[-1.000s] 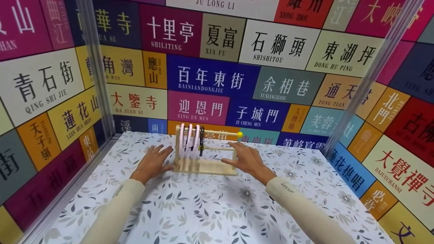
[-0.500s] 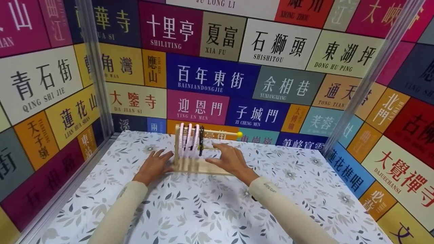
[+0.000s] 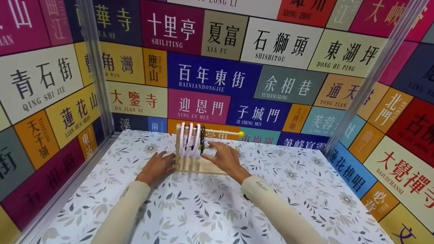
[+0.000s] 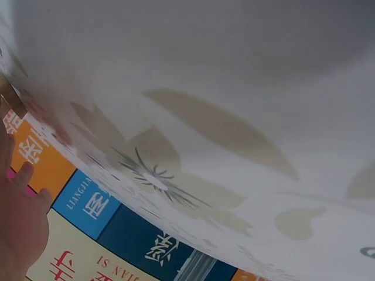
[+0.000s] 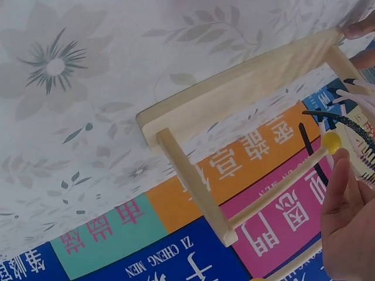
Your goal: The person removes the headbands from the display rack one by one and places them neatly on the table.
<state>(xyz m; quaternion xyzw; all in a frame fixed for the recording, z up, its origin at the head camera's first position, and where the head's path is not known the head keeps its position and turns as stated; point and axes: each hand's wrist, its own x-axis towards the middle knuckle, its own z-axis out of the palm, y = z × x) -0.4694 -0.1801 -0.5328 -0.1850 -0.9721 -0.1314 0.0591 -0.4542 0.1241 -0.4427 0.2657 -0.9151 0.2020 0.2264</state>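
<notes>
In the head view a light wooden stand (image 3: 193, 166) is on the table. Its upper rod (image 3: 223, 132) ends in a yellow ball at the right, and several pink toothed headbands (image 3: 183, 139) and a black headband (image 3: 202, 135) hang near the left post. My left hand (image 3: 157, 166) rests against the stand's left end, fingers loosely spread. My right hand (image 3: 225, 159) reaches in below the upper rod, index and thumb apart. In the right wrist view its fingers (image 5: 343, 181) are right at the yellow ball (image 5: 331, 142) of the lower rod (image 5: 275, 190), close to the black headband.
A white tablecloth (image 3: 190, 210) with leaf and flower print covers the table. Behind and beside it stand walls of coloured panels (image 3: 213, 74) with characters. Metal posts (image 3: 100, 74) rise at the two back corners.
My right hand has moved left along the lower rod toward the headbands. My left hand has shifted slightly right, up against the stand's end. The headbands hang in about the same place.
</notes>
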